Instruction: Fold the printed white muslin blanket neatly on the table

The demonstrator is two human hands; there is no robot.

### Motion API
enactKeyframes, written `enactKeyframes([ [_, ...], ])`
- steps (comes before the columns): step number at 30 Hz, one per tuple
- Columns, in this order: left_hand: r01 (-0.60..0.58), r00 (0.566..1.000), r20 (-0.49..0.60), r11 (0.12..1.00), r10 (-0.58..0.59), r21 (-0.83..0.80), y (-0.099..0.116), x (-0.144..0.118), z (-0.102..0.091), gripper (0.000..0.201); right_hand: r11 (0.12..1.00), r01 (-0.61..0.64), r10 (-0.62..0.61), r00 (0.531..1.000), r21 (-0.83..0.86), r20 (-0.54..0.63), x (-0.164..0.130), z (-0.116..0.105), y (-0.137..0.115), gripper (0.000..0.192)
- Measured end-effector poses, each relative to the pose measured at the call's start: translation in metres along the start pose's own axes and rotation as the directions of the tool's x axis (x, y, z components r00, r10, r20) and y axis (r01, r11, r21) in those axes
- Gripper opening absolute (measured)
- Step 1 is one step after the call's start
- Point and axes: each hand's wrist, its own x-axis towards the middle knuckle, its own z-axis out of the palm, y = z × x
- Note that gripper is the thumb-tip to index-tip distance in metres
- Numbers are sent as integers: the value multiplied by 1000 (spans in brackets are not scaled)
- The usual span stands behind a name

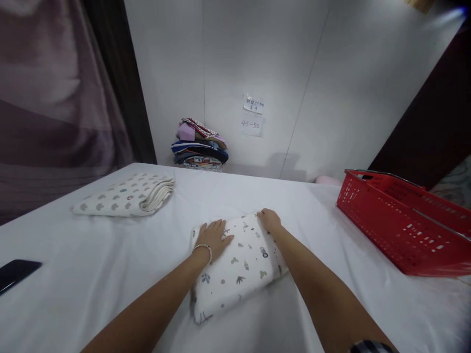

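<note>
A folded white cloth (239, 267) with small grey, tan and blue prints lies in front of me on the white-covered table (121, 274). My left hand (214, 239) rests flat on its left part, fingers spread, with a bracelet at the wrist. At the cloth's far right corner is my right hand (269, 219), its fingers curled over the edge and gripping it. The underside of that corner and the right fingertips are partly hidden.
Another folded cloth (121, 198) with grey shapes lies at the back left. A red basket (390, 230) stands on the right. A dark phone-like object (16, 272) is at the left edge. Behind the table, a stack of folded fabrics (200, 147) sits against the wall.
</note>
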Motion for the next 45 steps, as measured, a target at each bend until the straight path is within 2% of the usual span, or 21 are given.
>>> enactKeyframes([
  [6, 2, 1000, 25, 1000, -2, 5, -3, 1, 2, 68, 1000, -10, 10, 1000, -9, -8, 4, 1, -1, 24],
  [10, 21, 999, 33, 1000, -22, 11, 1, 1, -3, 68, 1000, -13, 12, 1000, -21, -12, 3, 2, -2, 24],
  [14, -83, 996, -26, 995, 84, 48, 9, -4, -11, 66, 999, -18, 18, 1000, -38, -17, 3, 1, 0, 28],
  [16, -124, 992, 27, 991, 123, 40, 11, -5, -10, 66, 999, -6, 5, 1000, -48, -18, 1, -1, 0, 29],
  [19, -106, 990, 93, 994, 103, 24, 10, -6, -6, 67, 997, 39, -41, 998, -69, -39, -7, -4, -8, 29],
  [22, -105, 991, 85, 994, 102, 27, 9, -5, -3, 66, 973, 210, -218, 973, -97, -78, -25, 0, -23, 37],
  [24, -108, 991, 79, 994, 106, 31, 10, -5, -3, 65, 916, 384, -392, 918, -115, -58, -38, 8, -32, 46],
  [26, -107, 992, 69, 994, 105, 36, 10, -5, -3, 65, 869, 481, -484, 875, -117, 4, -47, 16, -36, 56],
  [29, -107, 992, 70, 994, 105, 35, 10, -6, -4, 67, 890, 441, -436, 897, -116, 71, -46, 24, -34, 65],
  [35, -101, 992, 78, 995, 99, 24, 11, -8, -7, 66, 960, 260, -250, 963, -101, 103, -24, 22, -24, 70],
  [39, -103, 993, 65, 995, 101, 20, 12, -9, -7, 65, 984, 176, -174, 975, 1, 137, -11, 18, -19, 62],
  [45, -111, 993, 49, 994, 110, 7, 10, -8, -4, 67, 974, 164, -182, 977, 156, 109, 6, 17, 0, 44],
])
